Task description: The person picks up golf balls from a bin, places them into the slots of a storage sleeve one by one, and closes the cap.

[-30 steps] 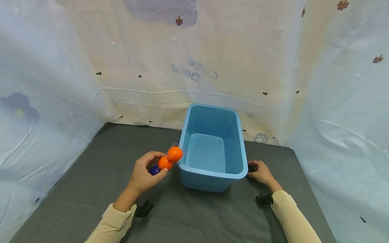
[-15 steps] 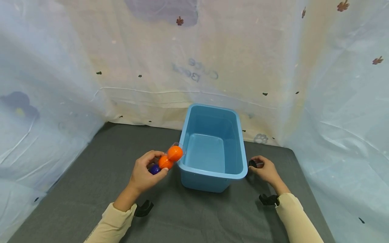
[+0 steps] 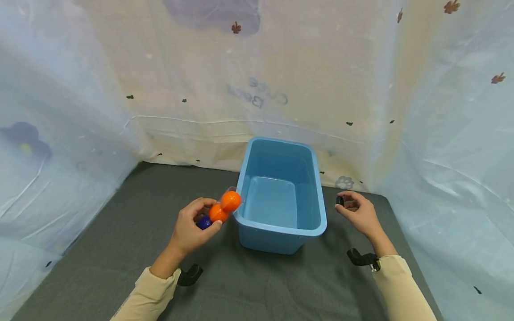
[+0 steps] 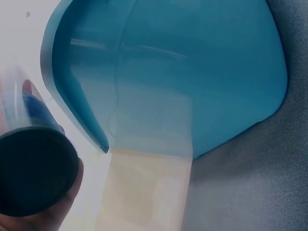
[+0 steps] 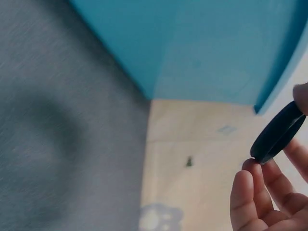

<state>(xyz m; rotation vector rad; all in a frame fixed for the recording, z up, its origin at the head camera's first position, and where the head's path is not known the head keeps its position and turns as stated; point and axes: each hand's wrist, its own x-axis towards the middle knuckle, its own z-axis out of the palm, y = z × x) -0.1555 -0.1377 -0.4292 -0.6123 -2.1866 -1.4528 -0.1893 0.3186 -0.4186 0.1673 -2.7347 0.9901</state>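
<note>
My left hand [image 3: 192, 226] grips a clear cylindrical container [image 4: 13, 101] just left of the blue bin. Through its wall show two orange balls [image 3: 230, 201] and a dark blue ball [image 3: 204, 222], lined up along a tilt toward the bin. A dark round end [image 4: 36, 171] of the container faces the left wrist camera. Right of the bin, my right hand [image 3: 363, 216] pinches a round black lid [image 5: 278, 132] between thumb and fingertips, edge-on in the head view. It is held above the table, apart from the bin.
The light blue plastic bin [image 3: 277, 229] stands mid-table, with no contents seen inside. A dark grey cloth [image 3: 257, 285] covers the table. Pale printed sheets [image 3: 192, 71] hang behind and on both sides. Black wrist mounts [image 3: 190, 275] jut from both wrists.
My right hand has risen and moved back and right, away from the bin's side, carrying the black lid. The left hand and its container have hardly moved.
</note>
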